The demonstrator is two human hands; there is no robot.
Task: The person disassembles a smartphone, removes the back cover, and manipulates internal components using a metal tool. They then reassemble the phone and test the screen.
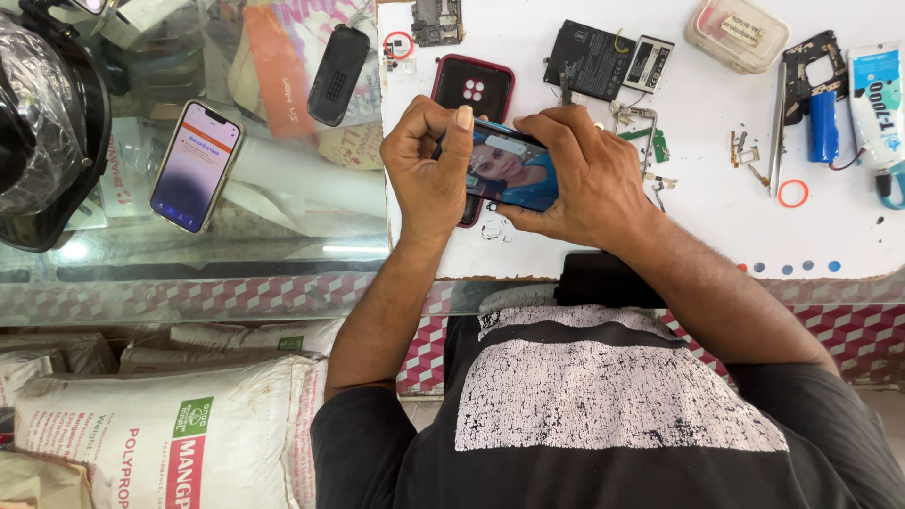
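Observation:
Both my hands hold a smartphone [514, 170] sideways above the white work surface [698, 226], its lit screen showing a picture. My left hand [429, 160] grips the phone's left end with the thumb resting on the screen. My right hand [575, 179] wraps around the phone's right end. Under the phone lies a dark red phone case [471, 87] with a camera cutout.
A black battery [591, 58] and a smaller battery [650, 62] lie behind my hands. A clear plastic box [737, 33], a blue cylinder [822, 127], a glue tube [877, 94] and small parts sit at right. On the glass counter [189, 273] stands a lit phone [196, 167].

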